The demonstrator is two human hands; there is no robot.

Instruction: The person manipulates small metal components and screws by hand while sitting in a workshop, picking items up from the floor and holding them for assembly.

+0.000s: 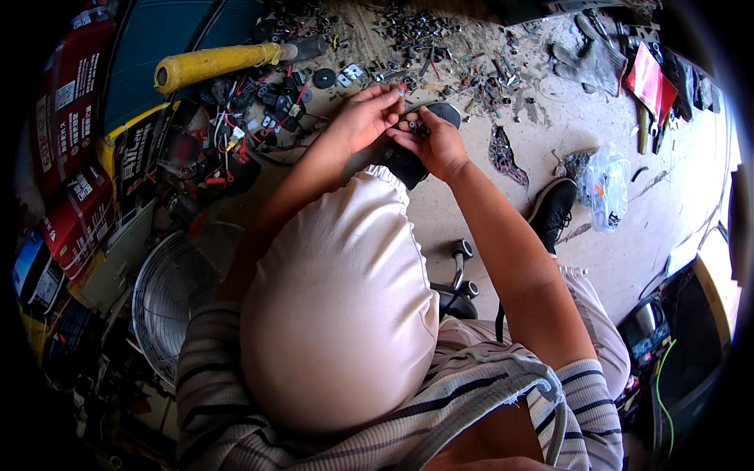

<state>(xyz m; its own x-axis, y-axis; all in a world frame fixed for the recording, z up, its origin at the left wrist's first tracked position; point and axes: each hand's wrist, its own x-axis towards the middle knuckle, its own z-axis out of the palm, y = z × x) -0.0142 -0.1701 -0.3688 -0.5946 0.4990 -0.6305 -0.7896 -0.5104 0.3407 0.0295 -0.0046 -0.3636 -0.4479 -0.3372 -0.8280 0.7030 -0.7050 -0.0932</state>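
My left hand (365,118) is closed in a pinch at the upper middle, thumb and forefinger on a small shiny piece too tiny to name. Close beside it, my right hand (437,144) has its fingers curled around several small metal fasteners (417,128), perhaps screws or nuts. The two hands nearly touch, held above my raised knee and shoe (444,115). Beyond them, loose screws and small hardware (416,35) lie scattered over the floor.
A yellow-handled hammer (216,67) lies at upper left above a heap of wires and connectors (263,118). A round wire fan guard (169,302) stands at left near red boxes (75,118). At right are a grey glove (589,59) and a clear plastic bag (608,188).
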